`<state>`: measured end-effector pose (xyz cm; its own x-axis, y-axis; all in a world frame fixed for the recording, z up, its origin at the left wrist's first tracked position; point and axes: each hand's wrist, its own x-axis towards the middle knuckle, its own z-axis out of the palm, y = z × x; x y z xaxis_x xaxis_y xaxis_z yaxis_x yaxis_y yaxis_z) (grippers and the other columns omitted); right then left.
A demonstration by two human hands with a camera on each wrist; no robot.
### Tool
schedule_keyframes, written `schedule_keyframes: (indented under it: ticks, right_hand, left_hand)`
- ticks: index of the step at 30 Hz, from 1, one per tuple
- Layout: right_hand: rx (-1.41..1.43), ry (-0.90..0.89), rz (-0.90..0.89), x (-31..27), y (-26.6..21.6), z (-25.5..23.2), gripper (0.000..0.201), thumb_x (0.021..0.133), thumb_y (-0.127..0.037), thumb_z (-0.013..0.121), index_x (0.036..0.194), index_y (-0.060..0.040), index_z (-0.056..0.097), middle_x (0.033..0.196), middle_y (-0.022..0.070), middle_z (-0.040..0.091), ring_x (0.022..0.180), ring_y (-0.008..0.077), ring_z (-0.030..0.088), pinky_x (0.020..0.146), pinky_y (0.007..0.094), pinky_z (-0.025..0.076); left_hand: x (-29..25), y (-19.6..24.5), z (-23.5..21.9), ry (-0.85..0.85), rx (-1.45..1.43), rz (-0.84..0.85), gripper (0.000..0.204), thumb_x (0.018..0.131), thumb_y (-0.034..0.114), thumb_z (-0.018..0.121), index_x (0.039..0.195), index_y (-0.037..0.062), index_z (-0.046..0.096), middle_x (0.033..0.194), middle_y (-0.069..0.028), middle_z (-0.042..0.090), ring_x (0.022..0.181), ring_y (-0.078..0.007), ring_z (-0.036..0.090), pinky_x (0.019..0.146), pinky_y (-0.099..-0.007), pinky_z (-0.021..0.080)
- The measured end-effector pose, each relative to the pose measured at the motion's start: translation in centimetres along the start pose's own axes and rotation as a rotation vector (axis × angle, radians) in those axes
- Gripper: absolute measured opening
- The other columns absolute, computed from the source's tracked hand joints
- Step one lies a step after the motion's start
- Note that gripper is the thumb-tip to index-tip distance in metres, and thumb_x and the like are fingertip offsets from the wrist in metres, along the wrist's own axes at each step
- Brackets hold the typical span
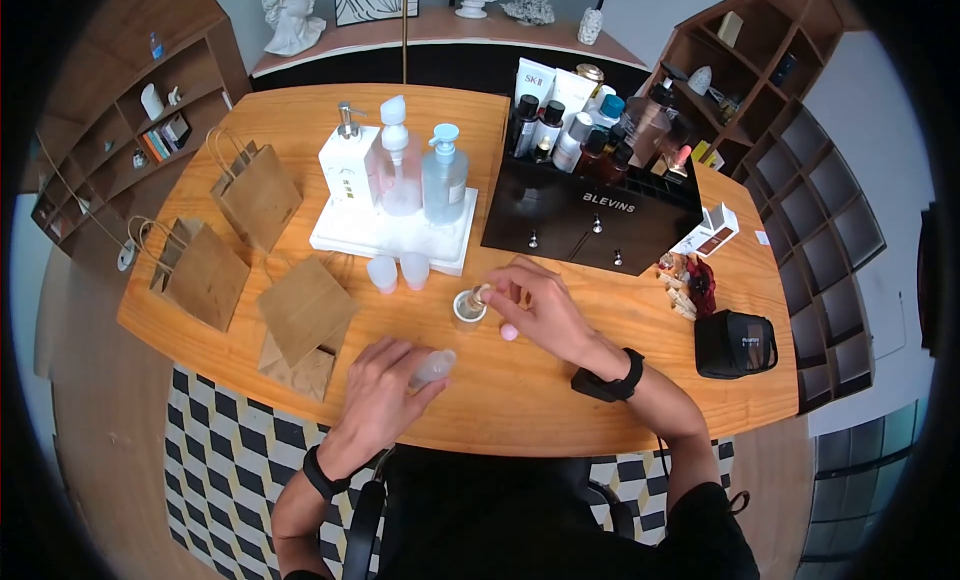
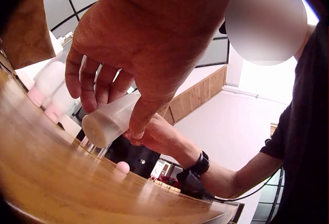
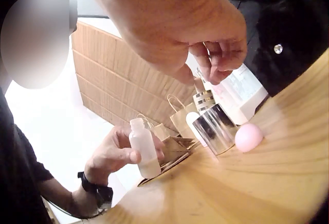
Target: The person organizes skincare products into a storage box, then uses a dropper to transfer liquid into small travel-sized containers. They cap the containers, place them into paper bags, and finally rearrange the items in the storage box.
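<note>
The left hand point(image 1: 383, 392) holds a small translucent bottle point(image 3: 146, 152), tilted and without a cap, with some liquid low inside. The right hand point(image 1: 545, 315) is over a small clear jar point(image 3: 215, 130) with a metallic band, standing on the table; its fingertips pinch a ringed, light-coloured piece point(image 3: 204, 100) at the jar's top. Beside the jar lies a small pink round cap point(image 3: 249, 137). Between the left hand and the white tray point(image 1: 445, 255) stand two small frosted bottles with pink lower ends, the left one point(image 1: 382, 273) next to the other point(image 1: 415, 270).
On the tray stand a white dispenser point(image 1: 350, 170), a pink pump bottle point(image 1: 400, 180) and a blue one point(image 1: 444, 185). A black box point(image 1: 590, 215) of cosmetics is behind the right hand. Paper bags point(image 1: 305, 305) stand at left, a black pouch point(image 1: 735, 345) at right.
</note>
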<state>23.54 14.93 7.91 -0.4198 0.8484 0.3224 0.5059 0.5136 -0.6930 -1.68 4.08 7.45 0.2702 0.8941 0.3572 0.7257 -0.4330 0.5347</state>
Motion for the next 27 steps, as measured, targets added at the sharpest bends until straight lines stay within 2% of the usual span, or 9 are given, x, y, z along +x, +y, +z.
schedule_keyframes:
  ticks: [2,4,7,9,12,19,27]
  right_hand:
    - [0.098,-0.052,0.017,0.4,0.6,0.6,0.022,0.098,-0.019,0.078,0.109,-0.0002,0.078,0.091,0.0119,0.067,0.071,0.0199,0.068,0.062,0.0361,0.054]
    - [0.115,-0.030,0.027,0.7,0.2,0.7,0.016,0.098,-0.016,0.077,0.104,-0.0008,0.079,0.090,0.0105,0.066,0.070,0.0185,0.067,0.061,0.0350,0.053]
    - [0.120,-0.053,0.029,0.6,-0.6,0.3,0.013,0.097,-0.012,0.077,0.103,0.0000,0.078,0.088,0.0105,0.066,0.067,0.0217,0.066,0.061,0.0360,0.053]
    - [-0.001,0.042,-0.160,0.5,-0.6,0.1,0.011,0.095,-0.010,0.078,0.101,0.0003,0.078,0.087,0.0110,0.066,0.068,0.0257,0.066,0.061,0.0380,0.053]
    - [-0.005,0.050,-0.240,0.8,-1.1,-0.2,0.010,0.094,-0.009,0.079,0.099,0.0006,0.077,0.086,0.0114,0.066,0.070,0.0284,0.066,0.062,0.0398,0.053]
    - [0.022,0.068,-0.251,0.8,-1.1,0.7,0.007,0.092,-0.001,0.077,0.093,0.0046,0.073,0.085,0.0156,0.065,0.076,0.0339,0.064,0.067,0.0417,0.052]
    - [0.019,0.077,-0.253,0.8,-0.4,0.9,0.007,0.092,-0.002,0.077,0.093,0.0040,0.073,0.086,0.0159,0.065,0.077,0.0346,0.064,0.067,0.0423,0.052]
  left_hand:
    - [-0.1,-0.1,-0.1,-0.004,-0.001,-0.004,0.032,0.075,0.018,0.092,0.098,0.0008,0.076,0.093,-0.0140,0.072,0.088,-0.0354,0.068,0.079,-0.0441,0.055]
    - [-0.3,-0.4,0.0,0.014,0.003,0.005,0.032,0.075,0.018,0.092,0.098,0.0009,0.076,0.093,-0.0138,0.072,0.088,-0.0353,0.068,0.079,-0.0442,0.055]
    - [-0.3,-0.7,0.1,0.012,0.010,-0.001,0.033,0.075,0.019,0.092,0.099,0.0010,0.076,0.092,-0.0134,0.072,0.087,-0.0350,0.068,0.078,-0.0444,0.055]
    - [-0.5,-0.7,0.0,-0.003,0.019,-0.015,0.034,0.075,0.020,0.092,0.099,0.0010,0.076,0.092,-0.0132,0.072,0.087,-0.0349,0.067,0.078,-0.0445,0.055]
    - [-0.1,-0.4,-0.5,0.021,0.007,0.006,0.032,0.076,0.016,0.090,0.100,0.0013,0.075,0.089,-0.0122,0.069,0.086,-0.0339,0.067,0.078,-0.0449,0.054]
    - [0.6,-0.3,-0.5,0.010,0.012,-0.001,0.035,0.078,0.018,0.088,0.105,-0.0001,0.075,0.092,-0.0135,0.070,0.089,-0.0347,0.067,0.081,-0.0451,0.053]
    - [1.3,0.0,-0.4,0.024,0.026,0.016,0.037,0.078,0.019,0.089,0.106,-0.0016,0.076,0.093,-0.0141,0.072,0.089,-0.0347,0.067,0.081,-0.0453,0.054]
